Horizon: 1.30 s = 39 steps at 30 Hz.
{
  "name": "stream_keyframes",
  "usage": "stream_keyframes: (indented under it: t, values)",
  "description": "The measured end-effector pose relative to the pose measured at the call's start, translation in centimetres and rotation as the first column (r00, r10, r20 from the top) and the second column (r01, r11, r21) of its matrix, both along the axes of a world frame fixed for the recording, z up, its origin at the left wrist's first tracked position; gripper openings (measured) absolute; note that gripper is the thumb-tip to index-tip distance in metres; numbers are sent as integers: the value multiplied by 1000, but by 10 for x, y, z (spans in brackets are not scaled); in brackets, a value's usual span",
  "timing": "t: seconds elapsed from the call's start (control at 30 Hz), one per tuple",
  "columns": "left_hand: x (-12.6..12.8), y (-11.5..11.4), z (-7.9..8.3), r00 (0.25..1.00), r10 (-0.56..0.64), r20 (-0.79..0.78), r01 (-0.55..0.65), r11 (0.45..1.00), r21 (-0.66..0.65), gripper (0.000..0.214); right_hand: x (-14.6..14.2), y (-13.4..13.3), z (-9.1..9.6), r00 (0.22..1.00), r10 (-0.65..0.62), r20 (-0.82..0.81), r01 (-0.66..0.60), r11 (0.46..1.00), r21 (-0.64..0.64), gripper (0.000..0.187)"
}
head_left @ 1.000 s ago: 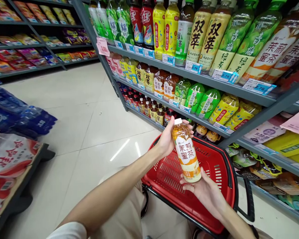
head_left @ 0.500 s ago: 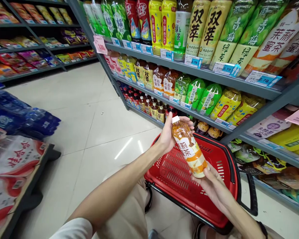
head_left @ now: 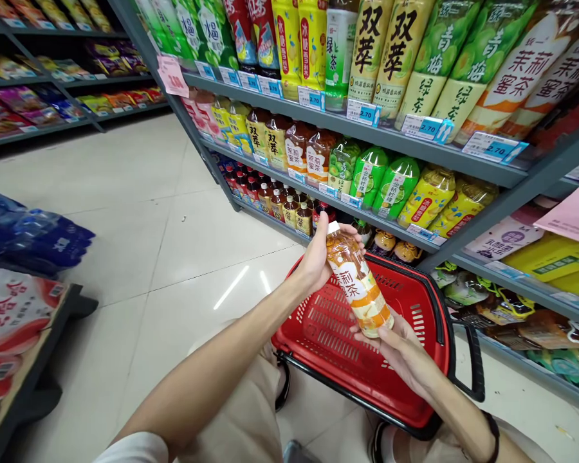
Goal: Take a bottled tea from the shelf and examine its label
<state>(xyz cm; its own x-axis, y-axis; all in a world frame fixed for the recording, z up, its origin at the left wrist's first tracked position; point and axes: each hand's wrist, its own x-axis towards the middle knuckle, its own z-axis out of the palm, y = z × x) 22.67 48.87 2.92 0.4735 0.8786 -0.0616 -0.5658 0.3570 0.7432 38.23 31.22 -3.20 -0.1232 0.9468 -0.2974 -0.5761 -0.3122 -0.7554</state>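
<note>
the fingers point(head_left: 343, 229) of the left hand point(head_left: 318, 257) curl round the neck and shoulder of a tea bottle point(head_left: 358, 281), closed on it just under its white cap. the fingers point(head_left: 367, 335) of the right hand point(head_left: 399, 350) lie half open beneath the bottle's base, palm up, cupping and touching the bottom edge rather than wrapping it. the bottle, amber with a white and orange label, is tilted, cap up and towards the left, base down and to the right, held in the air between the two hands. directly below and behind it sits a red basket point(head_left: 429, 379), with a black handle at its right side, on the tiled floor point(head_left: 174, 270) close to the person's knees. just beyond the basket runs a grey shelf point(head_left: 405, 154) packed with rows of bottled drinks, price tags along its front edge. across the aisle, at far left, lie blue packs of water point(head_left: 33, 235) and red and white sacks point(head_left: 9, 321) on a low stand.
</note>
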Motion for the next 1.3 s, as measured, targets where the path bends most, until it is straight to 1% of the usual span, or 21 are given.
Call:
stream_keyframes:
  t: [0.1, 0.2, 0.3, 0.43, 0.57, 0.63, 0.7, 0.77, 0.87, 0.9, 0.93, 1.0, 1.07, 1.1, 1.23, 1.3]
  values:
    - [0, 2, -3, 1000, -6, -19, 6, 1000, -2, 58, 0, -1, -1, 999, -14, 36, 14, 1000, 0, 59]
    - [-2, 1, -1, 1000, -28, -13, 28, 999, 17, 56, 3, -1, -1, 999, 1, 34, 0, 1000, -11, 51]
    - [-3, -3, 3, 998, -55, 16, 55, 997, 54, 54, 5, 0, 1, 999, 52, -5, -52, 999, -5, 45]
    - [-4, -7, 4, 992, -118, 52, 112, 989, 95, 48, 4, -1, -1, 995, 59, -75, -59, 998, 13, 50]
    - [-6, -9, 2, 984, -163, 69, 154, 981, 121, 60, 0, -2, -1, 995, 48, -91, -48, 999, 2, 50]
    - [-8, -9, 2, 986, -156, 61, 148, 981, 124, 67, -3, -3, 1, 998, 15, -53, -14, 1000, 20, 47]
    - [-9, -8, 3, 989, -143, 43, 136, 983, 122, 69, -5, -2, 3, 999, -48, 7, 48, 997, 63, 46]
    - [-8, -8, 3, 990, -135, 30, 130, 984, 119, 69, -6, -2, 4, 994, -97, 55, 92, 991, 92, 53]
    - [-5, -9, 3, 992, -126, 21, 123, 987, 102, 68, -7, -2, 2, 986, -117, 120, 103, 988, 116, 71]
    - [-5, -10, 3, 993, -121, 15, 119, 988, 95, 67, -7, -2, 1, 981, -122, 150, 104, 987, 123, 74]
    - [-4, -10, 3, 993, -117, 5, 116, 989, 90, 66, -7, -2, 1, 976, -126, 179, 104, 986, 126, 75]
    - [-3, -11, 2, 994, -112, -9, 112, 990, 89, 64, -6, -2, 3, 968, -132, 212, 107, 987, 123, 66]
    - [-3, -11, 1, 992, -123, -3, 123, 987, 103, 66, -4, -1, 6, 973, -119, 196, 100, 989, 107, 52]
    - [-4, -11, 1, 991, -133, 6, 131, 985, 112, 68, -3, -1, 8, 979, -107, 171, 91, 991, 100, 49]
    - [-4, -14, 3, 983, -180, 48, 171, 976, 138, 81, 3, -2, 10, 999, -39, 38, 36, 997, 70, 47]
    - [-4, -16, 5, 977, -203, 63, 192, 970, 147, 86, 4, -2, 7, 999, -37, -14, 38, 998, 51, 49]
